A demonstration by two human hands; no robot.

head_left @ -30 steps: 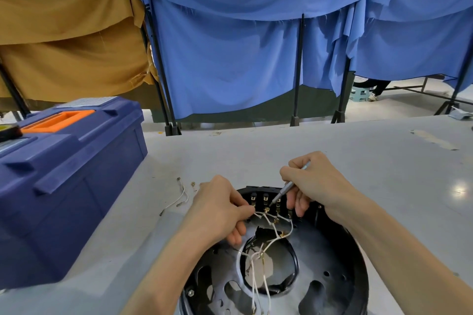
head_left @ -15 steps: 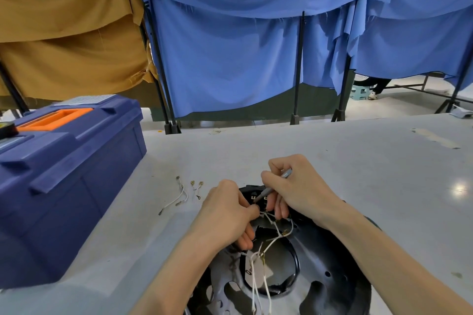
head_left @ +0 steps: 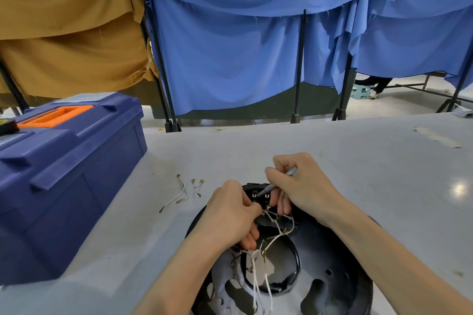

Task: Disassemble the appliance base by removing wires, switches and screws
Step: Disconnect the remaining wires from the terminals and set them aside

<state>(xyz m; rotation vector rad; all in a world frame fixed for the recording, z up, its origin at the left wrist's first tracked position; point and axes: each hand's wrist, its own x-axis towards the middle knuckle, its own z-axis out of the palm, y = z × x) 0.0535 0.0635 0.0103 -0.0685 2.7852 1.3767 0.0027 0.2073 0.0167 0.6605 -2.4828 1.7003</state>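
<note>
the black base [head_left: 332, 276] lies near on the counter [head_left: 358, 161], its terminal row [head_left: 259, 195] at the far rim, between both hands. the right hand [head_left: 302, 186] grips one thin screwdriver [head_left: 270, 189], its shaft slanting down and left to the terminals. the left hand [head_left: 230, 215] pinches a white wire [head_left: 268, 215] just on the near side of them. one toolbox [head_left: 64, 174] stands left, with two or three loose wires [head_left: 179, 194] beside it (tangled, hard to count).

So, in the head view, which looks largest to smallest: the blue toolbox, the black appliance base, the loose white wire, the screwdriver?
1. blue toolbox
2. black appliance base
3. loose white wire and screwdriver: alike, unranked; the right hand hides part of the screwdriver.
</note>
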